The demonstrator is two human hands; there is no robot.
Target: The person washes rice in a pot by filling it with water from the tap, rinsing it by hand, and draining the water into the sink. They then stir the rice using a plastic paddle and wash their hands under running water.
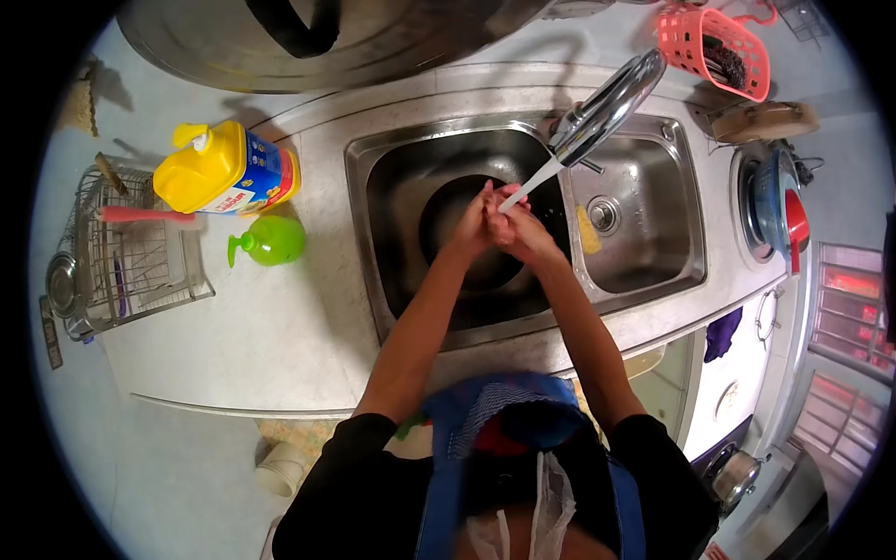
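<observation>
My left hand [474, 224] and my right hand [525, 233] are pressed together over the larger sink basin [392, 173]. Their fingers are closed against each other, and anything between the palms is hidden. A stream of water [534, 184] from the chrome faucet [611, 105] falls onto both hands. Beneath them, down in the basin, sits a dark round pan [446, 213], partly covered by my hands and forearms.
Right of the divider, a yellow sponge [588, 230] lies in the smaller basin [644, 252]. On the left counter stand a yellow jug [210, 173], a green pump bottle [275, 241] and a wire rack [140, 252]. A pink basket [686, 37] hangs at the upper right.
</observation>
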